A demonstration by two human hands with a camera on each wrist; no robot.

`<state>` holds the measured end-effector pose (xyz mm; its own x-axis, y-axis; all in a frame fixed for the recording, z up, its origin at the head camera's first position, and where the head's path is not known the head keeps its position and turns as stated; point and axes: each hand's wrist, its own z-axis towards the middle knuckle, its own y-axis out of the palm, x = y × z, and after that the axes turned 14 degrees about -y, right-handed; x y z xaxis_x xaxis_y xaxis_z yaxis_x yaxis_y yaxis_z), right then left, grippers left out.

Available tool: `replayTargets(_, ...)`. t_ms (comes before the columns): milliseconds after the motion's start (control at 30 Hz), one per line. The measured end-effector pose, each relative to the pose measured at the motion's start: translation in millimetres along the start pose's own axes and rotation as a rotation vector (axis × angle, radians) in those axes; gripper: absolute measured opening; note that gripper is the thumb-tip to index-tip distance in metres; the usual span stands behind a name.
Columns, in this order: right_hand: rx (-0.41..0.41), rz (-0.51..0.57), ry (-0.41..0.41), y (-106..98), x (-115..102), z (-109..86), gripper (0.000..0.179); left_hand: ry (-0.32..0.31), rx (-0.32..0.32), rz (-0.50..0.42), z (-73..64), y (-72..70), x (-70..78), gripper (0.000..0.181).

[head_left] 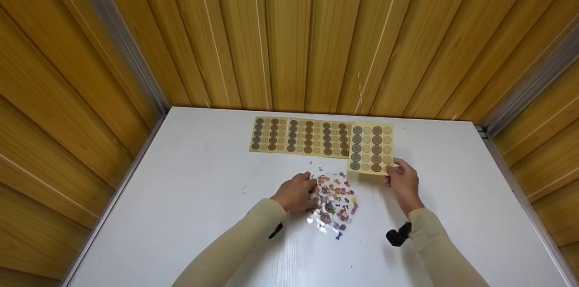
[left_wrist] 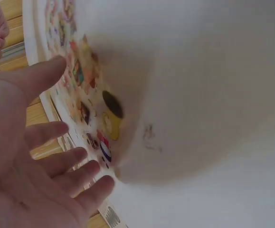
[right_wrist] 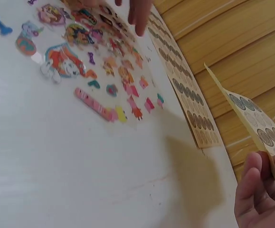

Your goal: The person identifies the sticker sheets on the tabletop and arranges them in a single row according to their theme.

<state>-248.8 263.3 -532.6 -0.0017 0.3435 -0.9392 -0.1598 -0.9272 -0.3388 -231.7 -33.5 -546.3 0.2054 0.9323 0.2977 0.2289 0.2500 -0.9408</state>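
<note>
My right hand (head_left: pixel 404 183) pinches a tan sheet of round stickers (head_left: pixel 372 149) by its lower right corner, thumb on top. This sheet is raised and casts a shadow on the table in the right wrist view. My left hand (head_left: pixel 296 193) is at the left edge of a spread of small colourful cartoon stickers (head_left: pixel 337 205). In the left wrist view its fingers (left_wrist: pixel 63 161) are spread and fairly straight, with nothing gripped. A row of similar tan sticker sheets (head_left: pixel 307 138) lies flat near the back edge, and the raised sheet overlaps its right end in the head view.
The white table (head_left: pixel 203 187) stands against yellow wood-look panels (head_left: pixel 289 38) at the back and sides. A blue bone sticker (head_left: pixel 339 235) lies at the near edge of the spread. Black wrist devices (head_left: pixel 398 235) are on both arms.
</note>
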Motion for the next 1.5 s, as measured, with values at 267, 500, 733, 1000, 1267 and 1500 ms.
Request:
replayTargets(267,0.041,-0.199,0.021,-12,16,1.8,0.046,0.01,-0.016,0.112,-0.5,-3.1,5.9,0.034)
replayTargets(500,0.032,-0.346,0.024,-25,31,2.5,0.048,0.012,-0.035,0.132,0.8,-5.8,8.8,0.031)
replayTargets(733,0.025,-0.506,-0.07,-22,27,-0.5,0.049,0.024,-0.031,0.135,1.0,-3.5,8.0,0.03)
replayTargets(1000,-0.291,-0.706,-0.284,11,21,-14.6,0.028,0.024,-0.038,0.12,0.0,-5.5,8.2,0.032)
replayTargets(1267,-0.296,-0.732,-0.26,15,26,-0.8,0.036,0.02,-0.041,0.153,1.0,-3.3,7.5,0.035)
replayTargets(1500,-0.217,-0.796,-0.369,21,31,4.6,0.032,-0.003,-0.062,0.15,1.1,-4.9,9.9,0.044)
